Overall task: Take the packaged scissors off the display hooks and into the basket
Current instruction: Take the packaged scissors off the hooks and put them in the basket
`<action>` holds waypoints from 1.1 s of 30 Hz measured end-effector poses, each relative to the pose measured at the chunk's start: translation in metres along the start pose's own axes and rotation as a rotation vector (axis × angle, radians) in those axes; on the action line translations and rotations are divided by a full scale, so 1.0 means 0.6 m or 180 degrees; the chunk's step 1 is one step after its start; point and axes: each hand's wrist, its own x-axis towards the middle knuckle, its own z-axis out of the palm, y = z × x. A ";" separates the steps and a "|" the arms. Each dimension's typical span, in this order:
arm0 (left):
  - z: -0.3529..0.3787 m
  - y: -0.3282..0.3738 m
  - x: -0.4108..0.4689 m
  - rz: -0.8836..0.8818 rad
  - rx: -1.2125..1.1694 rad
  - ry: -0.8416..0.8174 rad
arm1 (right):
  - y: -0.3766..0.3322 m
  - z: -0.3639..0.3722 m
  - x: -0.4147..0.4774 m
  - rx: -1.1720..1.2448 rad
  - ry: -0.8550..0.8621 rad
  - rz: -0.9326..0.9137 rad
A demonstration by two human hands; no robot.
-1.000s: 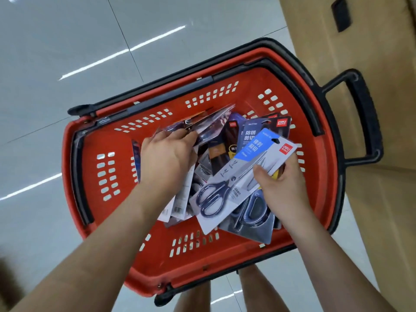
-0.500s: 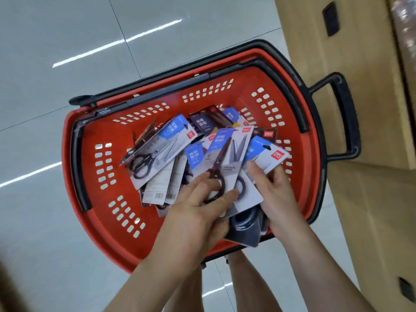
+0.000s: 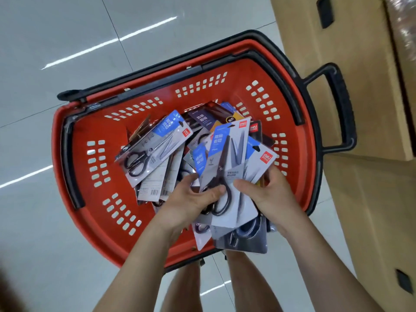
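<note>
Gripping packaged scissors [image 3: 227, 167], left hand [image 3: 191, 203] and right hand [image 3: 272, 194] crowd the basket [image 3: 90, 221] rim.

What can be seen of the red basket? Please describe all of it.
The basket looks like red plastic, rounded, with rows of small slots in its walls. Black carrying handles lie folded along the rim, and a black loop handle sticks out on its right. It sits upright on the grey floor, beside brown boxes. Many scissors packs lie heaped inside. The left hand and right hand hold packs over it.
</note>
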 end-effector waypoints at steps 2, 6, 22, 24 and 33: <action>0.008 0.010 -0.008 -0.0004 -0.0262 -0.0117 | -0.012 -0.003 -0.014 0.0172 0.0013 -0.0085; 0.027 0.033 -0.025 0.0051 -0.0666 0.0123 | -0.040 -0.008 -0.041 0.0531 -0.0110 -0.0287; 0.043 0.073 -0.127 0.0856 -0.1306 0.0389 | -0.088 -0.085 -0.127 0.0540 -0.0436 -0.0276; 0.043 0.075 -0.149 0.0958 -0.1162 0.0436 | -0.100 -0.100 -0.146 0.0397 -0.0520 -0.0355; 0.071 0.148 -0.318 0.1340 -0.0651 0.0569 | -0.200 -0.169 -0.269 0.0419 -0.0350 -0.0862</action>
